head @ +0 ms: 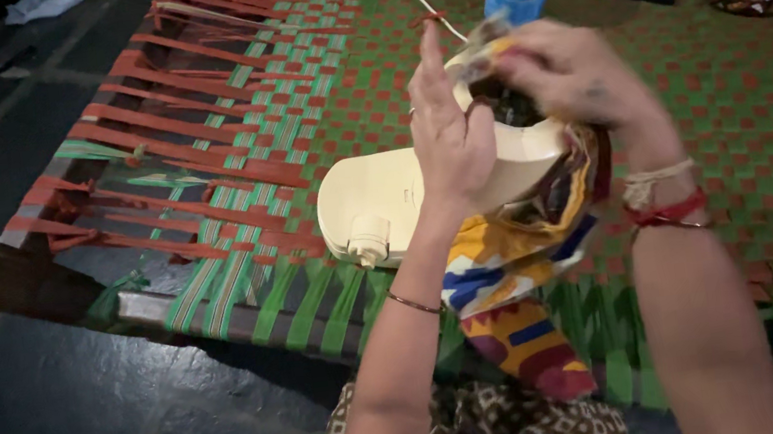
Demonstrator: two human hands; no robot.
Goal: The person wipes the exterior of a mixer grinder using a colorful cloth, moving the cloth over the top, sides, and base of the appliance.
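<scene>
Cream plastic appliance base (385, 203) is steadied by the open-fingered left hand (447, 137) while the right hand (569, 70), fingers pinched on multicoloured patterned cloth (509, 271), wipes its dark opening; judged next: firmer bracing.

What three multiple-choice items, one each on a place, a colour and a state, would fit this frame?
1. Where does the cream appliance rest?
A. on the woven cot
B. on the dark floor
C. on a shelf

2. What colour is the band on the right wrist?
A. blue
B. red
C. white

3. How is the left hand?
A. clenched in a fist
B. hanging clear of everything
C. fingers straight up, palm against the appliance

Answers:
1 A, the green and red woven cot lies under it.
2 B, the red band circles the wrist below the right hand.
3 C, the fingers are extended upward.
</scene>
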